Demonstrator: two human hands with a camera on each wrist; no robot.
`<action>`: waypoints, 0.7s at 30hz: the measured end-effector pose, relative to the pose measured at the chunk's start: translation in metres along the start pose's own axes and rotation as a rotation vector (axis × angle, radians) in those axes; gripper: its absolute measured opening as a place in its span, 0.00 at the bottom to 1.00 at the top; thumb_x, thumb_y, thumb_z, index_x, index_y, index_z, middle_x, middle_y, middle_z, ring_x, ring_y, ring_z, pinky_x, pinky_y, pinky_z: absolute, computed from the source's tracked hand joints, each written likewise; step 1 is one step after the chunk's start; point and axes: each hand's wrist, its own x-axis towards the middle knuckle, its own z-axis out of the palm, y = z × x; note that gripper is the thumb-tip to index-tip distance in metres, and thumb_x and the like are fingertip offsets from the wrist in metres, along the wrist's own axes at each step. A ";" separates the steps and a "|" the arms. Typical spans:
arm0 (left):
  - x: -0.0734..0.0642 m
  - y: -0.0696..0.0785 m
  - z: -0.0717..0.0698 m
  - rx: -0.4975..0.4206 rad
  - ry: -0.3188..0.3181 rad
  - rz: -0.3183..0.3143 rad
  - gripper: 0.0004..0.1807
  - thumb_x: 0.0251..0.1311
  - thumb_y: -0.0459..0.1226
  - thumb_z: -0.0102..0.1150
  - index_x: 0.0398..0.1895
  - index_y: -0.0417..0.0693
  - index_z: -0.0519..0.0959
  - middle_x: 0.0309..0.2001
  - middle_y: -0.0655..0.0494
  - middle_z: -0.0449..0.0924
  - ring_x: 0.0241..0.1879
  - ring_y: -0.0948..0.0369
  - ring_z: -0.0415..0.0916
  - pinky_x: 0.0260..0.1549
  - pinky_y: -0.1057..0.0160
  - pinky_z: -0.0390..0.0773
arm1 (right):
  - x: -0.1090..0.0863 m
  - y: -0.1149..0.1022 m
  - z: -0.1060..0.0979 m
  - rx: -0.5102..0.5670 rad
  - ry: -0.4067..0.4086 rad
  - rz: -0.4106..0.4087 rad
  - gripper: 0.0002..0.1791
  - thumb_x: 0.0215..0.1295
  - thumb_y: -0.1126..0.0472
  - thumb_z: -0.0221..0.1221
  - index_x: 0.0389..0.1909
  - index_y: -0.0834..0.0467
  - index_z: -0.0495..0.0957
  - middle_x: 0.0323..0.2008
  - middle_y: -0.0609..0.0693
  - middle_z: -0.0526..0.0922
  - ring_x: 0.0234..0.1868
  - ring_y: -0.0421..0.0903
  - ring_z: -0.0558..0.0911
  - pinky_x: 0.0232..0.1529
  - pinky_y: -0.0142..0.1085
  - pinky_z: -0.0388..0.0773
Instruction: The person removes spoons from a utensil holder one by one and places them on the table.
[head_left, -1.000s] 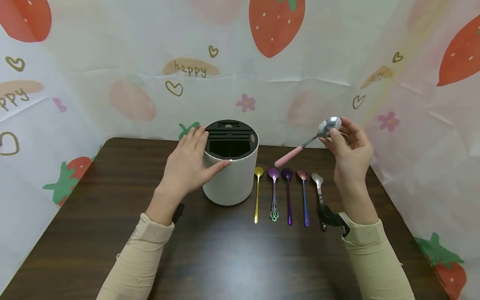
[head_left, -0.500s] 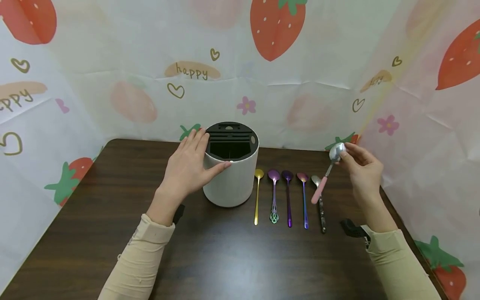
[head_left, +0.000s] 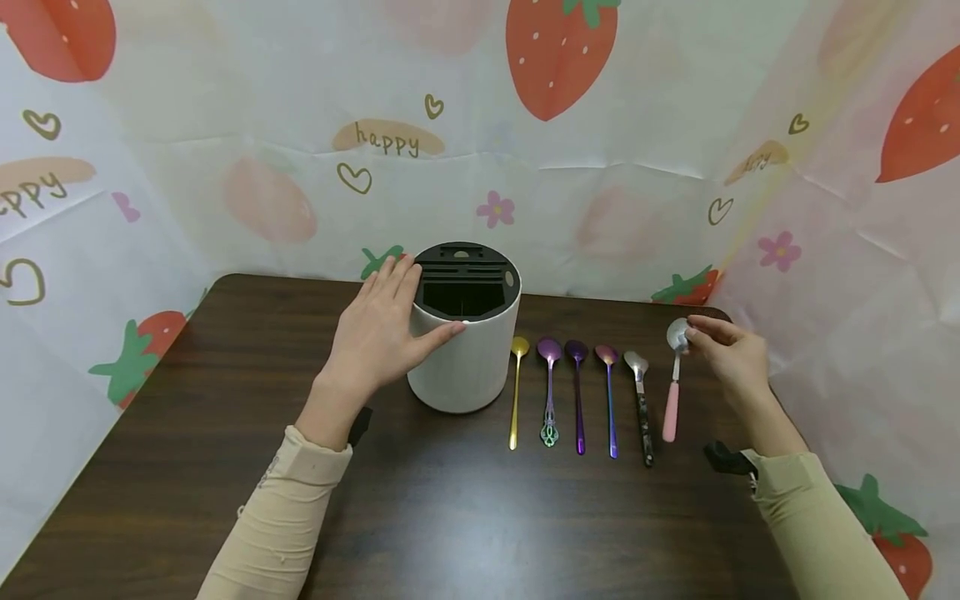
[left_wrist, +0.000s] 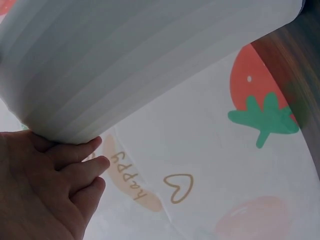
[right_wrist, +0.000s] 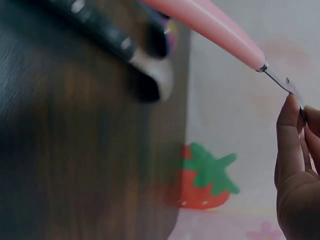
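Observation:
My right hand pinches the bowl of a spoon with a pink handle, at the right end of a row of spoons. In the right wrist view the pink handle slants away from thumb and fingers that grip the bowl's edge. My left hand rests with straight fingers against the upper left side of a white cylindrical utensil holder, which has a black slotted top. The left wrist view shows fingertips at the rim of that holder. Closest to the pink spoon lies a spoon with a black patterned handle.
Left of these lie a gold spoon, a purple spoon with an ornate handle, a dark purple spoon and a rainbow-coloured spoon. The dark wooden table meets a strawberry-patterned cloth behind and beside it.
My right hand has moved right and down with the pink-handled spoon, which has swung from slanting to nearly in line with the row. The left hand has stayed on the holder.

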 end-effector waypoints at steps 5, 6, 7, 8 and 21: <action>0.000 -0.001 0.000 -0.002 0.000 0.001 0.59 0.64 0.75 0.48 0.82 0.38 0.56 0.82 0.42 0.53 0.83 0.48 0.44 0.81 0.51 0.45 | 0.008 0.014 -0.006 -0.124 -0.045 0.051 0.27 0.73 0.63 0.64 0.66 0.75 0.73 0.31 0.30 0.85 0.30 0.32 0.87 0.35 0.24 0.84; 0.000 -0.001 0.000 -0.002 0.000 0.001 0.59 0.64 0.75 0.48 0.82 0.38 0.56 0.82 0.42 0.53 0.83 0.48 0.44 0.81 0.51 0.45 | 0.010 0.017 -0.007 -0.124 -0.059 0.070 0.27 0.73 0.62 0.64 0.66 0.74 0.73 0.31 0.30 0.85 0.31 0.32 0.87 0.35 0.25 0.84; 0.000 -0.001 0.000 -0.002 0.000 0.000 0.59 0.64 0.75 0.48 0.82 0.38 0.56 0.82 0.42 0.53 0.83 0.48 0.44 0.81 0.51 0.45 | 0.012 0.019 -0.009 -0.124 -0.071 0.083 0.28 0.73 0.62 0.64 0.67 0.74 0.73 0.31 0.30 0.85 0.31 0.32 0.87 0.35 0.26 0.85; 0.001 -0.001 0.000 -0.002 -0.001 0.000 0.59 0.64 0.75 0.48 0.82 0.38 0.56 0.82 0.42 0.53 0.83 0.48 0.44 0.81 0.51 0.45 | 0.014 0.022 -0.010 -0.128 -0.083 0.100 0.28 0.73 0.61 0.64 0.67 0.73 0.73 0.31 0.30 0.86 0.31 0.32 0.87 0.35 0.26 0.85; -0.001 -0.001 0.001 -0.003 0.011 0.004 0.59 0.64 0.75 0.49 0.81 0.38 0.57 0.82 0.42 0.53 0.82 0.48 0.45 0.81 0.50 0.47 | 0.029 0.054 -0.013 -0.056 -0.222 0.167 0.27 0.74 0.68 0.61 0.67 0.81 0.68 0.34 0.36 0.86 0.35 0.33 0.86 0.41 0.29 0.87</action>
